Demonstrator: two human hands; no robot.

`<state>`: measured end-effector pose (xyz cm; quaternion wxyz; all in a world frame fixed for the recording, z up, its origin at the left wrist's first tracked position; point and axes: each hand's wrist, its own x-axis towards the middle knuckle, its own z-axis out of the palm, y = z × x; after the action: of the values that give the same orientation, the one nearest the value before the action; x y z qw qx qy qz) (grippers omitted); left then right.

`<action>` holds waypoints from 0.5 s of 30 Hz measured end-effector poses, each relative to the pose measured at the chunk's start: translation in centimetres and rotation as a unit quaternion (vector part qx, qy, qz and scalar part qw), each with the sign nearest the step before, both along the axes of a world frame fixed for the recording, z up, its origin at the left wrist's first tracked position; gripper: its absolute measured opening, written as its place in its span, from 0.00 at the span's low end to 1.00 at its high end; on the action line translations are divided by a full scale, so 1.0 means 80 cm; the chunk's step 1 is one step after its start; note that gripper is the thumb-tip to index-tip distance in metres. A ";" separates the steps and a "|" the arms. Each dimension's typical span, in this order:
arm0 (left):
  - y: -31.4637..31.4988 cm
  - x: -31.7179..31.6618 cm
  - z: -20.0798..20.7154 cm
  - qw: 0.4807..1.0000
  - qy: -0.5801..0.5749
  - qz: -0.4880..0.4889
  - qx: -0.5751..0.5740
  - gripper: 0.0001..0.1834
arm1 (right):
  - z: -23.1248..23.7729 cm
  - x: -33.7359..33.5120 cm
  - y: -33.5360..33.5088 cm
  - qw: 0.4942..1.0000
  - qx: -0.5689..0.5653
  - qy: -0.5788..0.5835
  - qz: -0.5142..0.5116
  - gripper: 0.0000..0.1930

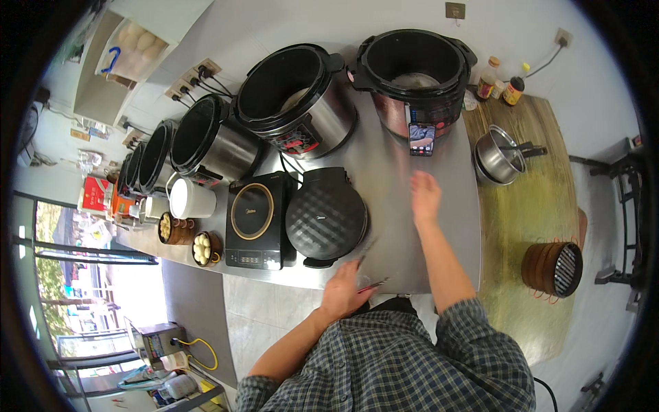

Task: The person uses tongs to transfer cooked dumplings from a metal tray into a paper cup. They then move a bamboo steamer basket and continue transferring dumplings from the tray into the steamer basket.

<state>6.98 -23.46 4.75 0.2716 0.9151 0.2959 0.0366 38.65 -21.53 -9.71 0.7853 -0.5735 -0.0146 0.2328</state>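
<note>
My left hand (341, 292) is at the front edge of the steel counter, closed around a small red-handled tool (371, 285) with a pointed metal end; its exact kind is not clear. Just beyond that hand is a round black electric griddle (327, 216) with its lid down. My right hand (425, 198) is over the counter, fingers stretched forward and holding nothing that I can see. Ahead of those fingers a phone (421, 139) with a lit screen leans upright against a reddish electric pressure cooker (392, 113). The hand and the phone are apart.
A black induction cooktop (251, 223) sits left of the griddle. Several lidless cookers line the wall, including a large steel one (336, 120). Left are a white bucket (192, 198) and steamer baskets (206, 248). A wooden table (518, 220) at right bears saucepans (500, 156) and stacked steamers (542, 268).
</note>
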 end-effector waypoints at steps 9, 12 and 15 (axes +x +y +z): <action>-0.028 0.126 -0.093 0.996 0.083 -0.032 0.007 0.44 | 0.036 -0.031 -0.218 0.981 -0.167 -0.094 0.044 0.15; -0.029 0.100 -0.093 0.998 0.017 -0.039 0.054 0.37 | 0.037 -0.058 -0.233 0.973 -0.186 -0.106 0.083 0.14; -0.023 0.055 -0.087 0.990 -0.093 -0.093 0.040 0.30 | 0.060 -0.105 -0.237 0.946 -0.201 -0.203 0.157 0.14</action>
<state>11.40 -25.33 -2.19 0.2637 0.9414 0.1809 0.1076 30.29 -40.48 -4.92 0.5881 -0.7448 -0.2162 0.2297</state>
